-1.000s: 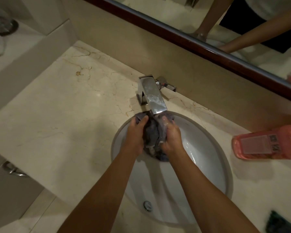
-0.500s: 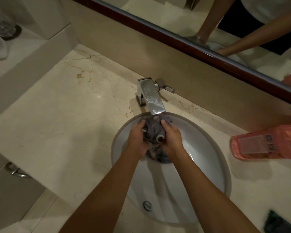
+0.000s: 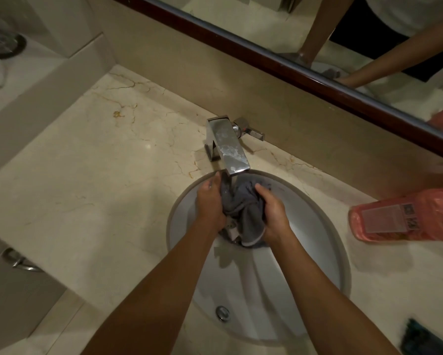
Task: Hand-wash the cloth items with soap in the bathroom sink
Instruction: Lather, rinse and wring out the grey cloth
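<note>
Grey cloth (image 3: 243, 208) is bunched up between both hands over the far part of the white oval sink (image 3: 315, 252), just under the spout of the chrome faucet (image 3: 228, 147). The left hand (image 3: 210, 203) grips the cloth from its 9 o'clock side, fingers curled round the folds and reaching up towards the spout. The right hand (image 3: 274, 213) grips it from the 3 o'clock side, fingers wrapped over the top of the bundle, thumb side turned inward. A loose end of the cloth with a pale edge hangs down at 6 o'clock between the two wrists, and a small white patch, perhaps a label, shows near the left palm. Whether water is running from the spout cannot be told.

The sink's drain (image 3: 221, 312) sits at 6 o'clock of the basin, between the forearms. The basin is set into a beige marble counter (image 3: 87, 188). At 3 o'clock from the sink a pink bottle (image 3: 405, 216) lies on its side on the counter, label up, well apart from the hands. A dark object (image 3: 425, 339) lies at the counter's 5 o'clock corner, too cut off to identify. A mirror (image 3: 317, 29) with a dark frame runs along the wall at 12 o'clock, reflecting the person's arms
</note>
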A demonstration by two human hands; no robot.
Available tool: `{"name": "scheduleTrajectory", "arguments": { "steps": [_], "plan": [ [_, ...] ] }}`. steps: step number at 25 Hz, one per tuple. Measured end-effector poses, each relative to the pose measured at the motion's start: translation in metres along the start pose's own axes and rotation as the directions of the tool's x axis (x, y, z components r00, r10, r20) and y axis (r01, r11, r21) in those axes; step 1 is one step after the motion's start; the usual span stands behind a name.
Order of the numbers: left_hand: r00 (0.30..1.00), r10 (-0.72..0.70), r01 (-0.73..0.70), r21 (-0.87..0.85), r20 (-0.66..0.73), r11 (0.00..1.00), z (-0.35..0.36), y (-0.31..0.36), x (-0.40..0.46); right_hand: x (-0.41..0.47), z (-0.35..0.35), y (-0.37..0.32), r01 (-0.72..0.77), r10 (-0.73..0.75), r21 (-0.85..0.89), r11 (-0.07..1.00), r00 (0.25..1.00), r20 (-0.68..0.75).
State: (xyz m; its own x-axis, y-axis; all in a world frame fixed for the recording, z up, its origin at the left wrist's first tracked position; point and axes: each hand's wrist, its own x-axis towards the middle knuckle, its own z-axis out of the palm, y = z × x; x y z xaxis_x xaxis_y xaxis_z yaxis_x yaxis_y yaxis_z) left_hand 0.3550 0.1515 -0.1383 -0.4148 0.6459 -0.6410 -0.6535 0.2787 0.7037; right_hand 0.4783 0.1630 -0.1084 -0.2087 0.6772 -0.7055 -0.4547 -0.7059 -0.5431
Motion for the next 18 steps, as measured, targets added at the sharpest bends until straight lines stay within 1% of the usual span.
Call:
{"name": "scheduleTrajectory", "arguments": {
  "steps": [2,4,5,6,7,8,9,11,13,14,16,18],
  "plan": [
    [0.999,-0.021,0.021,-0.001,0.050,1.000,0.005,0.000,0.001,-0.006,0.009,0.007,0.070,-0.071,0.060,0.996,0.997,0.022],
    [0.999,0.003,-0.006,0.053,0.045,0.999,0.011,0.000,-0.001,-0.011,0.022,0.019,0.119,-0.132,0.188,0.975,0.990,0.055],
    [1.000,0.015,-0.017,0.092,0.021,0.996,0.012,0.000,-0.001,-0.008,0.030,0.024,0.149,-0.155,0.179,0.972,0.988,0.018],
    [1.000,0.019,-0.019,0.136,0.003,0.991,0.012,-0.002,-0.002,-0.003,0.039,0.026,0.190,-0.186,0.079,0.979,0.981,-0.056],
    [1.000,0.013,-0.010,0.176,-0.011,0.984,0.013,-0.002,-0.004,0.003,0.046,0.027,0.228,-0.245,-0.117,0.967,0.955,-0.166],
    [1.000,0.007,-0.002,0.202,-0.024,0.979,0.011,-0.003,-0.005,0.010,0.049,0.028,0.234,-0.318,-0.320,0.918,0.916,-0.243],
    [1.000,0.015,-0.009,0.228,-0.025,0.974,0.008,-0.005,-0.005,0.015,0.052,0.029,0.243,-0.398,-0.467,0.850,0.877,-0.268],
    [0.998,0.061,-0.063,0.300,0.017,0.952,0.002,-0.011,-0.004,0.023,0.054,0.030,0.279,-0.511,-0.625,0.729,0.829,-0.226],
    [0.993,0.109,-0.117,0.335,0.040,0.935,0.002,-0.010,-0.008,0.029,0.052,0.028,0.256,-0.557,-0.744,0.617,0.810,-0.183],
    [0.992,0.121,-0.124,0.355,0.031,0.927,0.003,-0.010,-0.008,0.032,0.051,0.029,0.249,-0.559,-0.766,0.592,0.812,-0.169],
    [0.987,0.161,-0.143,0.399,-0.011,0.906,0.001,-0.007,-0.003,0.030,0.049,0.038,0.253,-0.525,-0.739,0.625,0.837,-0.157],
    [0.983,0.179,-0.145,0.402,-0.049,0.904,-0.001,-0.006,0.001,0.022,0.043,0.057,0.263,-0.474,-0.695,0.669,0.871,-0.127]
  ]
}}
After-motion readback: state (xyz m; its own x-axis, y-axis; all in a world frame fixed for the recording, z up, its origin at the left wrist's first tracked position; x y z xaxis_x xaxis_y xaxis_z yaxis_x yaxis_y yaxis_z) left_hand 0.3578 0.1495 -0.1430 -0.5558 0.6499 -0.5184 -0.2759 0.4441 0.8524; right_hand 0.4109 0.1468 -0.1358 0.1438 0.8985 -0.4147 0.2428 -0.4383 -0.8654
